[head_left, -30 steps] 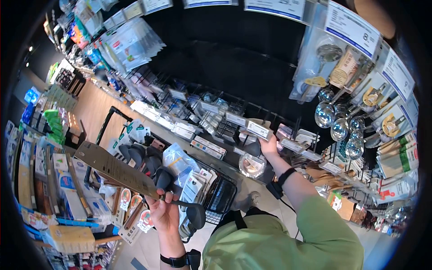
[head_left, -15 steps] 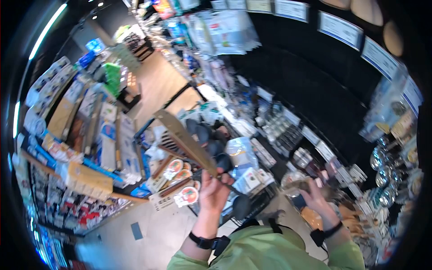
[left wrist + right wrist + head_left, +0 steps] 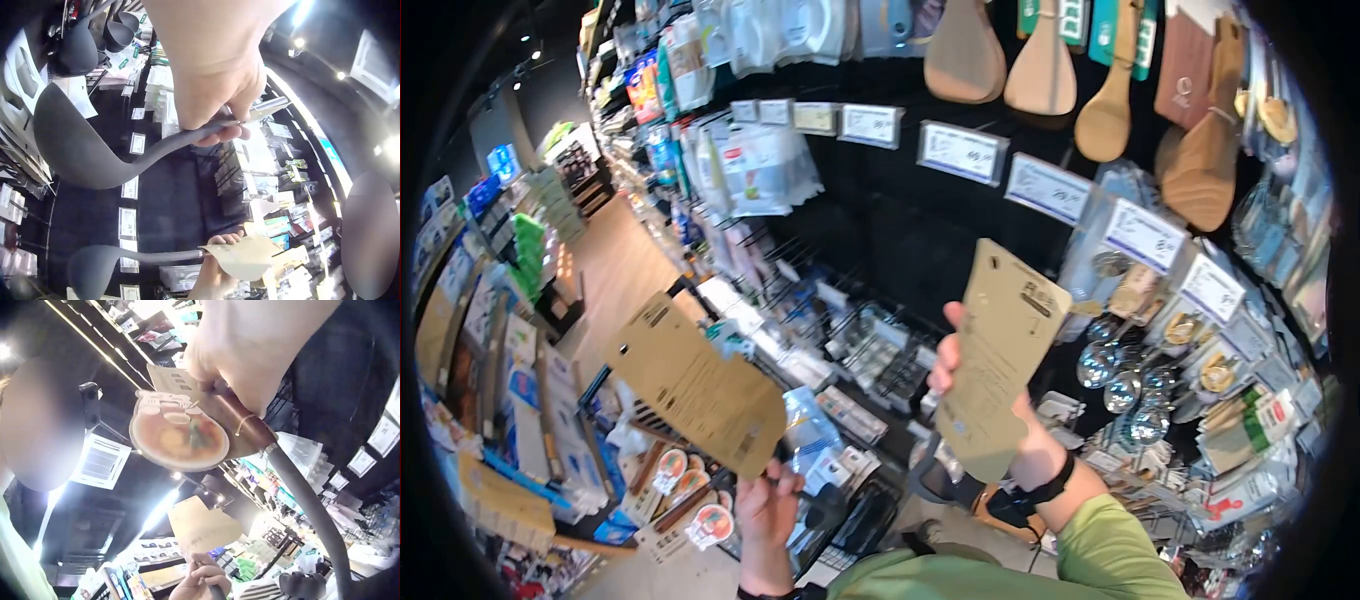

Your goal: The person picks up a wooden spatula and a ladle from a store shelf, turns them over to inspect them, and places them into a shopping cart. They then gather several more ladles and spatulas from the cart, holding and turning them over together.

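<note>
My left hand point(image 3: 768, 510) pinches a dark grey ladle point(image 3: 81, 144) by its neck, just below the brown backing card point(image 3: 700, 385) that covers the handle. In my right hand point(image 3: 1040, 450) is a second grey ladle point(image 3: 94, 269), held by its dark wooden handle point(image 3: 240, 415). Its brown card point(image 3: 1005, 360) stands upright, printed back towards the head camera, hiding part of the hand. A picture of a bowl of food point(image 3: 181, 437) shows on the card's other side in the right wrist view. The two cards are held apart, side by side.
A shopping cart holding several dark ladles point(image 3: 119, 34) and packs stands below my left hand. Ahead is a rack with price tags point(image 3: 962, 152), hanging wooden turners point(image 3: 1040, 75) and shiny metal ladles point(image 3: 1122, 390) on hooks. A shelf of boxed goods point(image 3: 520, 350) stands at the left.
My right hand has come away from the lower hooks and risen with a carded ladle. The left hand keeps its ladle, its card now turned flatter towards the head camera. The head view has swung.
</note>
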Demonstrator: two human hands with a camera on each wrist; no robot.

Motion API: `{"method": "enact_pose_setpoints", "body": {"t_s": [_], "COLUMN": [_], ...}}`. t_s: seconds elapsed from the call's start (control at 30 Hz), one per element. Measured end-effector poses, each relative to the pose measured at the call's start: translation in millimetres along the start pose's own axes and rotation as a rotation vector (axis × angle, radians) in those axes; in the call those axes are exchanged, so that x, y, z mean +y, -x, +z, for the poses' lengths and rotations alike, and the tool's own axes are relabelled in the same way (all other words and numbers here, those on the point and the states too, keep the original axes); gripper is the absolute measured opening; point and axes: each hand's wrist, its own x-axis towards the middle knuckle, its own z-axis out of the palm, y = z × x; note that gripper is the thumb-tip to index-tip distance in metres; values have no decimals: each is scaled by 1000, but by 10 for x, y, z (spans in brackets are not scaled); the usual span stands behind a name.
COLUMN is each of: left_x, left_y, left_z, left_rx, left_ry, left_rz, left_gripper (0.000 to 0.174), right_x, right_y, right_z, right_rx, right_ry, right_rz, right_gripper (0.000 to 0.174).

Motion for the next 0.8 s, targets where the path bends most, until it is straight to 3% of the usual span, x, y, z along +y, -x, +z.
{"method": "enact_pose_setpoints", "body": {"t_s": [0.1, 0.23, 0.37, 0.43, 0.8], "left_x": [40, 91, 99, 95, 88], "left_y": [25, 71, 86, 82, 46], "left_z": [77, 79, 30, 18, 7], "left_rx": [-11, -74, -115, -147, -128], "left_ry": [35, 84, 106, 97, 126], "left_rz": [2, -55, -89, -100, -128], "left_gripper": [29, 28, 29, 30, 32], "right_x": [-76, -51, -40, -38, -9], "right_y": [-69, -89, -120, -138, -130], "right_z": [127, 171, 218, 201, 273], "right_rx": [-43, -121, -101, -217, -182], "right_ry": [-145, -306, -277, -336, -308], "right_rz": [119, 140, 156, 186, 198], "right_gripper": [69, 68, 61, 67, 60]}}
